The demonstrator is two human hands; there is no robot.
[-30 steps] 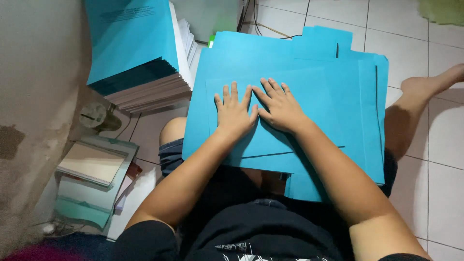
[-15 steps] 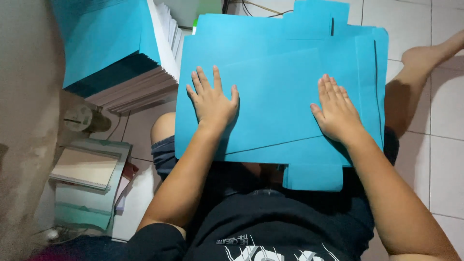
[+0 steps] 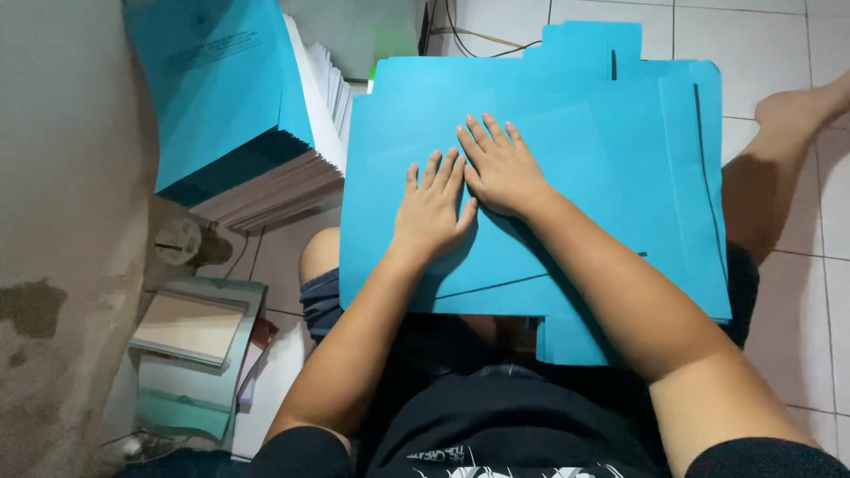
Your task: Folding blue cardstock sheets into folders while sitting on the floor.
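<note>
Both hands lie flat, fingers spread, side by side on the blue card sheet across the lap: left hand nearer, right hand farther, holding nothing.

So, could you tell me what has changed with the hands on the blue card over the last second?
Both hands slid apart across the blue card sheet half a second ago, then came back together: the left hand and right hand now lie flat side by side near its middle, thumbs touching. Neither grips anything. The sheet stayed on the lap, and the stack of blue envelopes stayed in place.
</note>
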